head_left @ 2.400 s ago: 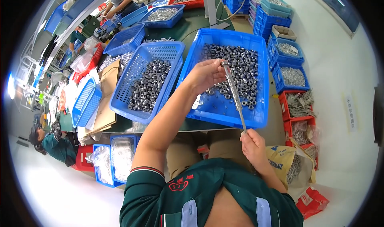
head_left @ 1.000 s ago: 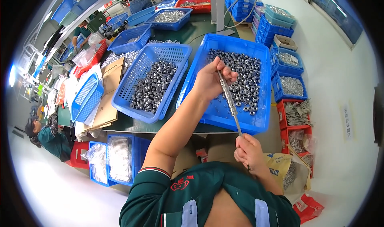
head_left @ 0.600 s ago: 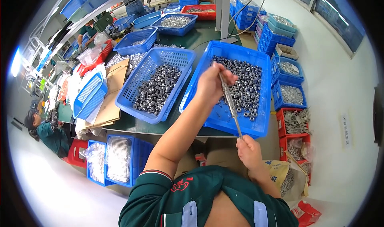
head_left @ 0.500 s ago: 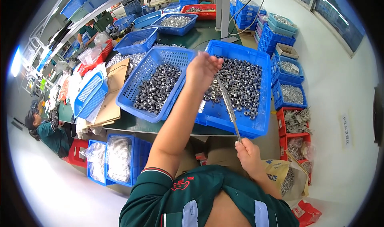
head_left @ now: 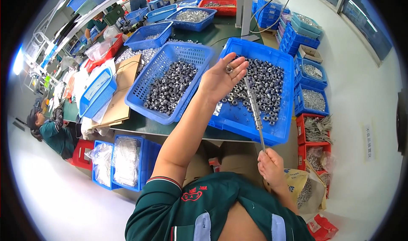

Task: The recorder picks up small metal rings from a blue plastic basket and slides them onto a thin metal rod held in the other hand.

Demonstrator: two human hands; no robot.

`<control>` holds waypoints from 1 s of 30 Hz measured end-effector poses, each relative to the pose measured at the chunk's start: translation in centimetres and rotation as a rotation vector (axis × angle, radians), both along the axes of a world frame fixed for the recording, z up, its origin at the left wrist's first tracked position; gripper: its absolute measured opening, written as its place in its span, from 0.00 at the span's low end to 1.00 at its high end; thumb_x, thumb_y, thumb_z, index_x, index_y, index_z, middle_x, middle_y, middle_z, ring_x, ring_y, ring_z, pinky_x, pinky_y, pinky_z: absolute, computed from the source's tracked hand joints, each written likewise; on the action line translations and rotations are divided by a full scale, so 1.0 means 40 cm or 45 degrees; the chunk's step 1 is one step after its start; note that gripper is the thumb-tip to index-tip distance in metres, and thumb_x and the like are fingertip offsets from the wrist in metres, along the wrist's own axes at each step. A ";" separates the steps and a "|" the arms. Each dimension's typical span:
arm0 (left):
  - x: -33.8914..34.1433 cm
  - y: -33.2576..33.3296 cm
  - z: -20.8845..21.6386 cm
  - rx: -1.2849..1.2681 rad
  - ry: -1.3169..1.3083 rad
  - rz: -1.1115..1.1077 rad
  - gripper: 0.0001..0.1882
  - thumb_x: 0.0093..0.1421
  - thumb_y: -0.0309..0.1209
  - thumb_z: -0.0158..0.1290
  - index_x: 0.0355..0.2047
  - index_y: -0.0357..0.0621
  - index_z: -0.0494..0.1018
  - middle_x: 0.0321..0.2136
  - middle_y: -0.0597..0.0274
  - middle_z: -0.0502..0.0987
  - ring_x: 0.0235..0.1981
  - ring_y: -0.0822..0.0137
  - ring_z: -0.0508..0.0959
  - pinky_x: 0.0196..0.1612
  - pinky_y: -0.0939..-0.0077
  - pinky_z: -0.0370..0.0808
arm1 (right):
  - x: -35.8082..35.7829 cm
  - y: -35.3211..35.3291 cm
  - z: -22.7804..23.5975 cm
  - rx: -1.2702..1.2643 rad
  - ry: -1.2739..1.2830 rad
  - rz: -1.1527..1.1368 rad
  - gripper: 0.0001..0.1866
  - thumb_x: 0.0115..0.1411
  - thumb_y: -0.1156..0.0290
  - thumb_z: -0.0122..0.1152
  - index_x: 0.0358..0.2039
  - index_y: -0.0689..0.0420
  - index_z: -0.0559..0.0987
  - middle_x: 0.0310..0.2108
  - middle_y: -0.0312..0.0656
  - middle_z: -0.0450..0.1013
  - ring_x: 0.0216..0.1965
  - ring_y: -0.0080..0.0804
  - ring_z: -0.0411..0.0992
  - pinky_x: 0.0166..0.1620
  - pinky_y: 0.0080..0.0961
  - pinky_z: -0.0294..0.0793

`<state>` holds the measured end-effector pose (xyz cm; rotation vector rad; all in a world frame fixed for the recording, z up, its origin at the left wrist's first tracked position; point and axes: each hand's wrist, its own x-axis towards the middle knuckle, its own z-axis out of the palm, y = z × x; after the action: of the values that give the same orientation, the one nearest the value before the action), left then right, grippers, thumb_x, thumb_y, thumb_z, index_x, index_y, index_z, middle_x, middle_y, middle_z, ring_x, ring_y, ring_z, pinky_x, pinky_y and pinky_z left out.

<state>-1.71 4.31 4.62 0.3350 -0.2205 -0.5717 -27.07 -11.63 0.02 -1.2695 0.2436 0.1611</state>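
My left hand (head_left: 217, 80) is stretched out palm up over the near left part of a solid blue tub (head_left: 238, 123). A small metal ring (head_left: 229, 69) lies on it at the base of the fingers, which are not closed round it. My right hand (head_left: 271, 168) is closed round the lower end of a thin metal rod (head_left: 262, 140), which slants up over the tub. Several metal rings (head_left: 255, 109) are strung along the rod's middle, and its upper end reaches close to my left fingertips. Dark and shiny metal rings (head_left: 267, 86) fill much of the tub.
A perforated blue basket (head_left: 137, 89) of similar rings stands left of the tub on the green table (head_left: 187, 132). Cardboard (head_left: 123, 86) lies farther left. Stacked crates (head_left: 313, 99) line the right wall. Two people work at the left.
My left hand has turned and opened out, so the ring on its palm now shows. My right hand has shifted slightly right with the rod, and the view has moved a little.
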 end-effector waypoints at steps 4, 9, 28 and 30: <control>-0.015 -0.015 -0.002 -0.002 0.061 0.003 0.16 0.64 0.30 0.43 0.51 0.37 0.59 0.48 0.42 0.67 0.49 0.50 0.71 0.49 0.61 0.73 | 0.003 0.002 0.002 -0.027 -0.019 0.036 0.11 0.63 0.68 0.48 0.26 0.60 0.68 0.13 0.30 0.60 0.12 0.13 0.55 0.16 0.12 0.52; -0.032 -0.031 -0.006 -0.077 0.166 -0.047 0.16 0.65 0.29 0.40 0.50 0.34 0.58 0.48 0.41 0.66 0.49 0.51 0.71 0.48 0.61 0.74 | 0.004 0.004 0.007 -0.026 -0.014 0.063 0.10 0.63 0.70 0.48 0.26 0.60 0.68 0.13 0.30 0.60 0.12 0.13 0.55 0.16 0.12 0.52; 0.002 0.012 -0.049 0.423 0.103 -0.086 0.15 0.64 0.28 0.41 0.44 0.26 0.64 0.46 0.37 0.69 0.45 0.51 0.75 0.52 0.62 0.72 | 0.001 -0.012 0.002 0.032 0.008 -0.024 0.10 0.63 0.68 0.48 0.26 0.58 0.67 0.12 0.30 0.58 0.10 0.13 0.54 0.14 0.11 0.51; -0.008 0.016 -0.036 0.446 -0.030 -0.084 0.14 0.64 0.31 0.43 0.43 0.31 0.66 0.45 0.42 0.71 0.44 0.54 0.76 0.50 0.61 0.73 | 0.003 -0.015 0.006 0.000 0.006 -0.011 0.11 0.63 0.67 0.48 0.25 0.58 0.67 0.12 0.30 0.58 0.10 0.14 0.54 0.13 0.11 0.51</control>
<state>-2.03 4.97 3.16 0.6762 -0.1537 -0.6723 -26.94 -12.21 0.25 -1.2677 0.2531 0.1569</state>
